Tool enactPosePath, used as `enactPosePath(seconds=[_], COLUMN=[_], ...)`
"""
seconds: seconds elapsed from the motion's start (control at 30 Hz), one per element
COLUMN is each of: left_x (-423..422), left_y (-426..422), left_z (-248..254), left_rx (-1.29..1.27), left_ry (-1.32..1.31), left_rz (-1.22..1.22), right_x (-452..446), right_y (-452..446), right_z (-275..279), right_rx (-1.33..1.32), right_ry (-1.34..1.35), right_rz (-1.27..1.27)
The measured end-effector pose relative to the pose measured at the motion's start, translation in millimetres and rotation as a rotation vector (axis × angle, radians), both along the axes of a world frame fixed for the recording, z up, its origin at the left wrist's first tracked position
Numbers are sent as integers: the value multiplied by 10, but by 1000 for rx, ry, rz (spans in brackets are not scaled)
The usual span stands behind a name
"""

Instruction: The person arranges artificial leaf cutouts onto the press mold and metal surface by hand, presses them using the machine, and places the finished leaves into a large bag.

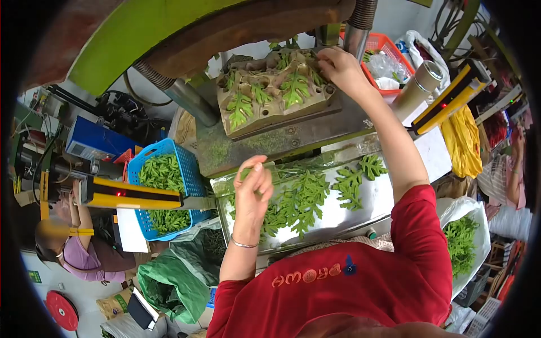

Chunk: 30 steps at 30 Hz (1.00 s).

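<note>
R hand [342,66]: head view; at far R corner of mold [276,120], fingers bent down. Tips hard to make out; can't tell if clamped on anything.
L hand [255,183]: above tray's [369,197] far edge, nr L corner. Fingers curled, tips close to thumb; green shows by them, can't tell if held or just bkgd.
Mold leaves [295,90]: on mold top, several, lobed, bright green w/ paler midribs. Those along far edge partly hid & unclear.
Tray leaves [304,197]: deep-cut lobes, flat, mid-green; overlapping from L end to middle, a couple more spread toward far R corner. L end partly hid by L hand.
Mold: tan block, round holes in near face; sits on press bed [265,149].
Ram [242,31]: brown, above mold, cut off at top.
Blue basket [191,174]: off tray's L edge, heaped w/ greenery; yellow bar [135,194] hides part of it.
</note>
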<state>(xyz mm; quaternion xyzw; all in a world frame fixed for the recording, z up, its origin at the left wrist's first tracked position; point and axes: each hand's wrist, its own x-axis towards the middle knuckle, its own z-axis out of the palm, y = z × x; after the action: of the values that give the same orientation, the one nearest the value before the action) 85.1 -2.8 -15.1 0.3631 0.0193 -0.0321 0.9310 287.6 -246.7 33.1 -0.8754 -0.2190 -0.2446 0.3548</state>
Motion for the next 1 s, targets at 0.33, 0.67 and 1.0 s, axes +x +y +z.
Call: enactPosePath(seconds=[0.33,0.67,1.0], left_x=[826,1426,886], left_y=[-201,-394,-75], left_z=[950,1078,549], left_rx=[518,775,815], left_ry=[-268,-214,-169], left_rz=[138,189,230], right_x=[-149,-1163,-411], right_y=[67,132,839], right_z=[-121,218,503], right_rx=[60,204,1143], right_ry=[6,-56,387], right_rz=[-5,122,427])
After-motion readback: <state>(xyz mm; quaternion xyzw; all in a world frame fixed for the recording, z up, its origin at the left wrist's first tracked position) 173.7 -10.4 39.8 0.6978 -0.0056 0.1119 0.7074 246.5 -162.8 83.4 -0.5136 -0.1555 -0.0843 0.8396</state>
